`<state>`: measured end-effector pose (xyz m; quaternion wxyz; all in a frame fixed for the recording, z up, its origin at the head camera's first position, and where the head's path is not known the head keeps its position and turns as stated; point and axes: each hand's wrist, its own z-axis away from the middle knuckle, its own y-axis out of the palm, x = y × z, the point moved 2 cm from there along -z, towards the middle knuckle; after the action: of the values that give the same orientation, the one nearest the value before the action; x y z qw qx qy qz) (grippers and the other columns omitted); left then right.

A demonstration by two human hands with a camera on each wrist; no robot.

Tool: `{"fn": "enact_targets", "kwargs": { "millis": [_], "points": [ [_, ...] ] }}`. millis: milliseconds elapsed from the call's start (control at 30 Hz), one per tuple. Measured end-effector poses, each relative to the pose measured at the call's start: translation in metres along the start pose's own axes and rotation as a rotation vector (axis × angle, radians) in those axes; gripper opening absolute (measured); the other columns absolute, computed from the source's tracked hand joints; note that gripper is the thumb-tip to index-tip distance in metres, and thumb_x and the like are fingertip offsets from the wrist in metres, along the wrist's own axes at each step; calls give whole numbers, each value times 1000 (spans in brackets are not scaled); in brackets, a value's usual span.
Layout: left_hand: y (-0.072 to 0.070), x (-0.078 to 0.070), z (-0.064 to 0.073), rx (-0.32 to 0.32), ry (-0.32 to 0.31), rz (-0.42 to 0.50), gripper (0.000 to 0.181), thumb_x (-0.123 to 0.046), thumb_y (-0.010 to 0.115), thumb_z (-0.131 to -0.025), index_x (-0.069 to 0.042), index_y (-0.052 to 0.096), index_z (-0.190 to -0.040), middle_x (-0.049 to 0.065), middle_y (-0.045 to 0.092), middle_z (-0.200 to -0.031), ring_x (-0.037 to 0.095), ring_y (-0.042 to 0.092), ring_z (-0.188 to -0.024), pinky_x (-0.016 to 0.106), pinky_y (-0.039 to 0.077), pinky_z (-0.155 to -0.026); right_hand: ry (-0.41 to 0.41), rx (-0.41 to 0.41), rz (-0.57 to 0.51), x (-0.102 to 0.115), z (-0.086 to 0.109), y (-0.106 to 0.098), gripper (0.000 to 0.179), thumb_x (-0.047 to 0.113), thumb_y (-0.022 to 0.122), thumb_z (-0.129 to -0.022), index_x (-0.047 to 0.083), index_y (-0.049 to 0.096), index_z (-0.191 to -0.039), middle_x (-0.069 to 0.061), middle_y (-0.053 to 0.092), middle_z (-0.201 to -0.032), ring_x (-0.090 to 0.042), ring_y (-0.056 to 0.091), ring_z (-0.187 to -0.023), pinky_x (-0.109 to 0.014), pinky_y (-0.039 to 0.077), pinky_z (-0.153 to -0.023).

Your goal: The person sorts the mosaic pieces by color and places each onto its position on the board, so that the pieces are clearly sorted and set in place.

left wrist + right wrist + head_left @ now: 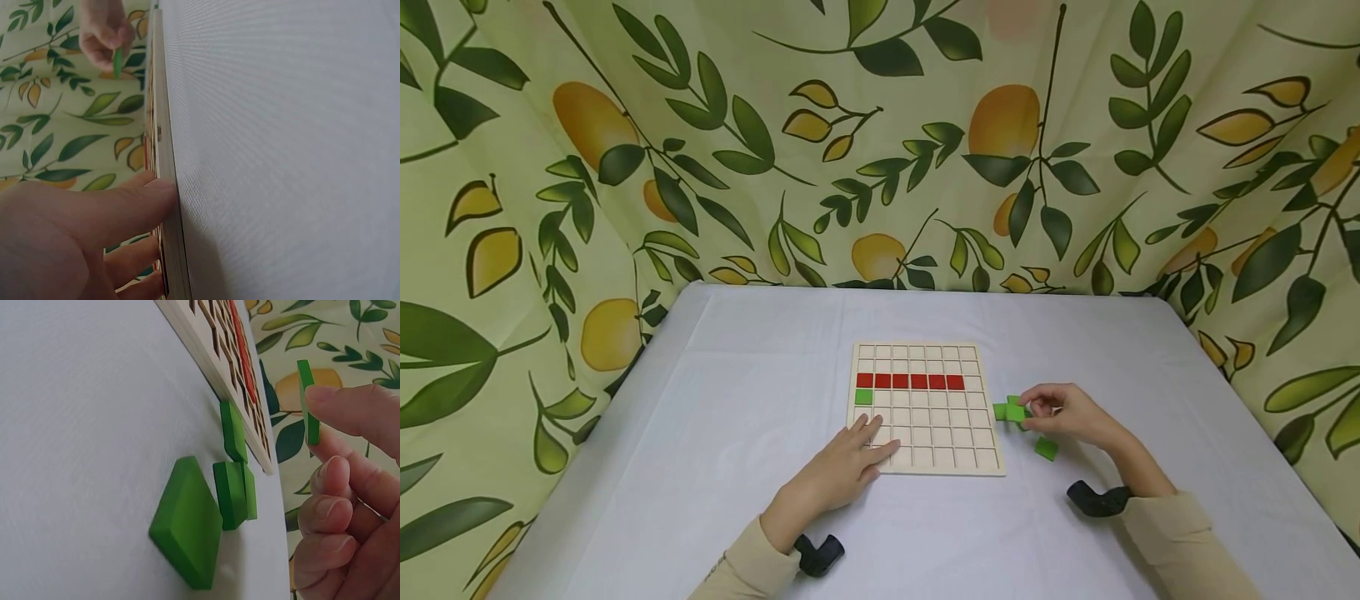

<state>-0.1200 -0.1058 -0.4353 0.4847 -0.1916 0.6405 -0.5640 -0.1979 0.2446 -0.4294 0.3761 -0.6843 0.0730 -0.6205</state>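
White cloth (737,383) bears the board (937,435) beneath the spread left hand (835,468), while the right hand (1075,414) pinches a tile (312,422) that any slackening could drop.

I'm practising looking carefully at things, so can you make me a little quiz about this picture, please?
1. How many red tiles are on the board?
2. True or false: the right hand pinches a green tile.
3. In the head view, the board's own green square sits just below which red tile: A) rightmost, B) leftmost, C) third from left?

Key: 1. Six. 2. True. 3. B.
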Motion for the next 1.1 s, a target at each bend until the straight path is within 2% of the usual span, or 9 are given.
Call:
{"fn": "enact_targets", "kwargs": {
  "millis": [300,1100],
  "points": [
    [0,0,0,-2,6,-16,43,-16,54,-97,-20,52,-140,18,36,-155,40,30,-146,55,33,-117,-44,7,13,6,-4,6,28,4,77,-76,-7,67,-99,1,47,-72,1,43,-66,-18,37,-56],
    [1,2,-1,0,0,-23,44,-17,52,-98,-22,51,-141,17,35,-156,39,29,-147,54,32,-118,-74,48,-25,17,-23,24,26,5,77,-77,-5,67,-98,1,47,-71,0,43,-65,-18,36,-53]
  ]
}}
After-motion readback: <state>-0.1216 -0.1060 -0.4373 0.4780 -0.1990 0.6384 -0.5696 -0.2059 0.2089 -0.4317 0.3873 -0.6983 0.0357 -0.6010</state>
